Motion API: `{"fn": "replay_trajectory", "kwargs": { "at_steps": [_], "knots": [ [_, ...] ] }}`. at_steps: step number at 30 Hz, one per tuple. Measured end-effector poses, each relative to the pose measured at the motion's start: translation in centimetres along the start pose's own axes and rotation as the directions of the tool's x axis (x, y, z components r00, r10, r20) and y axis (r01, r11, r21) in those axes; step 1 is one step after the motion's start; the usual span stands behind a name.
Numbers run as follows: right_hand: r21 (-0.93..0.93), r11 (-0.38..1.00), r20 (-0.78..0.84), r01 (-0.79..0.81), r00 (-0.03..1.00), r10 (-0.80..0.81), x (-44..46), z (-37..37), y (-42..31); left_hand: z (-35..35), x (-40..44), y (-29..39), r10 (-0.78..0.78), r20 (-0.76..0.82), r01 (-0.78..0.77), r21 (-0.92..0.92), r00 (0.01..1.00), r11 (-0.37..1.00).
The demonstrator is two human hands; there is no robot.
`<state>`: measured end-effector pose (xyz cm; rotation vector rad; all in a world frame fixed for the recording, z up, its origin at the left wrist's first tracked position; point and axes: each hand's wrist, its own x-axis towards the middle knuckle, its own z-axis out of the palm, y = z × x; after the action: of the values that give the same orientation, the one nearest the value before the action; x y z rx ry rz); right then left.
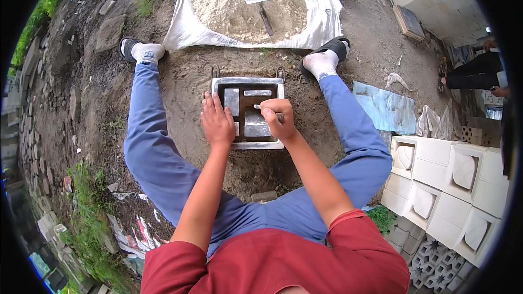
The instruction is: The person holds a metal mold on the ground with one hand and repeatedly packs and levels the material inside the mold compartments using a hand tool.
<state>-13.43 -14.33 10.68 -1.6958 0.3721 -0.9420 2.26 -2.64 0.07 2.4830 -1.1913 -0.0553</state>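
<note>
A rectangular metal mould [250,146] lies on the ground between my legs, with metal block pieces [232,100] and brown gaps inside. My left hand [218,122] rests with fingers stretched out over the mould's left rim. Above the right part of the mould, my right hand [278,118] is closed in a fist. A small pale tip [257,106] shows at its thumb side; the rest of what it grips is hidden by the fingers.
Beyond my feet, a white sack sheet [188,27] bears a heap of pale sand [218,5] with a flat-bladed trowel [263,13] on it. Pale concrete blocks [436,169] are stacked at right, near a blue sheet [384,108]. Another person [476,71] is at far right.
</note>
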Motion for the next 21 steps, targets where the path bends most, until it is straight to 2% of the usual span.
{"fn": "replay_trajectory", "kwargs": {
  "at_steps": [1, 3, 8, 11, 13, 14, 17, 19, 21],
  "knots": [
    [0.006, 1.0, 0.008, 0.002, 1.0, -0.002, 0.4, 0.2, 0.0, -0.2, 0.1, 0.1, -0.009, -0.004, 0.009, 0.003, 1.0, 1.0],
    [0.044, 0.999, -0.08, -0.012, 0.997, 0.015, 1.1, 0.6, -0.1, -0.3, 0.1, 0.1, 0.008, 0.0, -0.008, 0.015, 1.0, 1.0],
    [0.069, 0.997, -0.016, 0.019, 1.0, -0.017, 2.2, 0.8, 0.9, -0.1, 0.2, 0.2, 0.002, -0.012, -0.002, 0.002, 1.0, 1.0],
    [0.107, 0.993, -0.056, -0.044, 0.997, 0.05, 2.3, 1.2, 3.1, 0.0, 0.3, 0.0, -0.001, -0.008, 0.001, -0.021, 1.0, 1.0],
    [0.106, 0.994, -0.031, -0.009, 0.999, 0.012, 3.0, 1.4, 3.1, 0.1, 0.2, -0.2, 0.038, -0.029, -0.04, -0.039, 0.999, 0.998],
    [0.149, 0.988, -0.075, 0.029, 0.997, -0.017, 3.1, 1.9, 3.2, 0.1, 0.1, -0.3, 0.032, -0.026, -0.033, -0.039, 0.999, 0.999],
    [0.192, 0.981, 0.032, 0.0, 0.999, -0.007, 3.7, 1.2, 2.5, -0.5, 0.4, -0.1, 0.026, -0.029, -0.028, -0.069, 0.999, 0.997],
    [0.141, 0.99, 0.046, -0.018, 0.999, 0.012, 4.4, 1.2, 0.1, -0.9, 0.3, 0.1, 0.001, 0.009, 0.0, -0.114, 1.0, 0.993],
    [0.24, 0.97, 0.001, -0.03, 1.0, 0.031, 5.1, 1.1, -2.3, -0.5, 0.3, -0.1, 0.003, -0.012, -0.004, -0.098, 1.0, 0.995]
  ]
}}
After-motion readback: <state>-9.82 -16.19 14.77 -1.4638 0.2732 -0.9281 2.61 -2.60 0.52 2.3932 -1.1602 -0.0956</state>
